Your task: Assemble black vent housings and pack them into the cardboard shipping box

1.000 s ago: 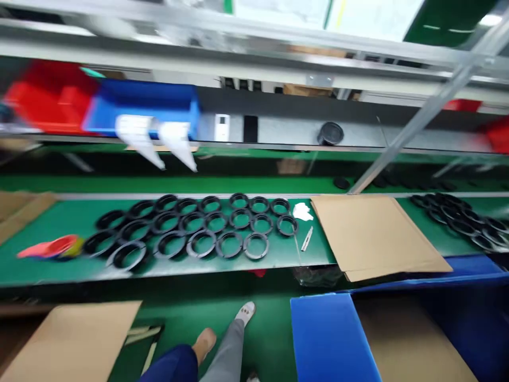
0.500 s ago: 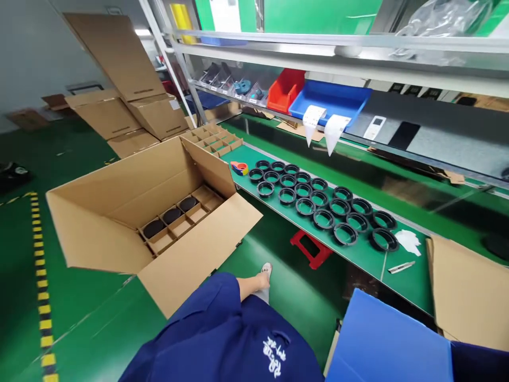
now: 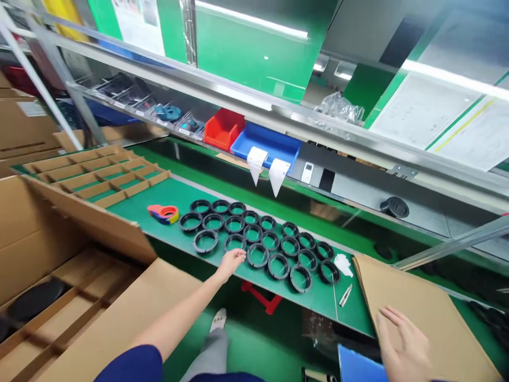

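Note:
Many black rings (image 3: 278, 266) lie in rows on the green table (image 3: 159, 244). My left hand (image 3: 231, 262) reaches to the front edge of the rings, its fingers drawn together beside one ring (image 3: 235, 243); whether they grip it is hidden. My right hand (image 3: 403, 342) is raised over the flat cardboard sheets (image 3: 441, 313) at the right, fingers apart, holding nothing. Between the rings and the cardboard are a white crumpled paper (image 3: 343, 265) and a cutter knife (image 3: 345, 295). An orange and blue tape dispenser (image 3: 163, 213) lies left of the rings.
An open carton (image 3: 167, 307) with dividers and black discs (image 3: 37, 300) stands at the left. Cardboard dividers (image 3: 107, 175) lie on the table behind it. A shelf above holds a red bin (image 3: 224, 129) and a blue tray (image 3: 266, 143). A blue box (image 3: 360, 365) is at the lower right.
The view has turned right and come closer to the table. Both hands have come into view, the left by the rings and the right over the cardboard.

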A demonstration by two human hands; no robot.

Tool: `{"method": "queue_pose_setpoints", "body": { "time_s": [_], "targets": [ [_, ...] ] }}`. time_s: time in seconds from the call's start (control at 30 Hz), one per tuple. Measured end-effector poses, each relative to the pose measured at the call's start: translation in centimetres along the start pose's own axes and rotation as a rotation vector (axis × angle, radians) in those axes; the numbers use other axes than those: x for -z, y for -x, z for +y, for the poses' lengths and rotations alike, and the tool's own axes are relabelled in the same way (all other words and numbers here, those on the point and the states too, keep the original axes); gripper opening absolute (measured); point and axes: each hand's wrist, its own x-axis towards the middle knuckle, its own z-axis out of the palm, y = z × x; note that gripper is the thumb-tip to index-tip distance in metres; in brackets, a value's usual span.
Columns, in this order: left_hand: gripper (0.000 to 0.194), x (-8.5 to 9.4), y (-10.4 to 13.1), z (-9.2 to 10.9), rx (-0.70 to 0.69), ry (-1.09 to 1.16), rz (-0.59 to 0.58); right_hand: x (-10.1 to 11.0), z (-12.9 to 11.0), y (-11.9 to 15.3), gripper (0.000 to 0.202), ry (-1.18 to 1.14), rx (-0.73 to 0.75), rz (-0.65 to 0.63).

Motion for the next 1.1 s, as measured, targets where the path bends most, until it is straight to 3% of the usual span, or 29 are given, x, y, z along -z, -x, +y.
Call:
{"method": "queue_pose_setpoints", "body": {
  "time_s": [0.13, 0.23, 0.33, 0.4, 0.53, 0.7, 0.9, 1.1],
  "targets": [
    [0.024, -1.4, -13.9, 10.4, -0.228, 0.096, 0.099, -9.1, -10.6, -10.0, 0.035, -0.217, 0.161, -0.105],
    [0.043, -1.0, -22.9, 18.6, -0.355, 0.145, 0.227, -15.6, -17.2, -16.3, 0.029, -0.36, 0.295, -0.225],
    [0.044, 0.1, -30.0, 25.0, -0.397, 0.155, 0.304, -21.3, -22.7, -21.8, 0.024, -0.462, 0.363, -0.302],
    [0.041, 0.7, -33.0, 27.6, -0.384, 0.148, 0.325, -24.7, -25.8, -25.4, 0.024, -0.514, 0.364, -0.342],
    [0.05, 1.3, -35.4, 28.8, -0.34, 0.149, 0.318, -30.5, -31.1, -31.9, 0.027, -0.655, 0.204, -0.396],
    [0.048, 2.2, -34.4, 27.9, -0.309, 0.227, 0.122, -35.2, -36.0, -36.6, 0.031, -0.785, -0.128, -0.32],
    [0.055, 3.8, -32.4, 28.0, -0.291, 0.317, -0.003, -36.5, -38.5, -37.1, 0.034, -1.15, -0.231, -0.278],
    [0.045, 4.0, -33.8, 30.1, -0.18, 0.283, -0.062, -36.6, -38.0, -36.4, 0.035, -1.214, -0.198, -0.272]
  ]
}}
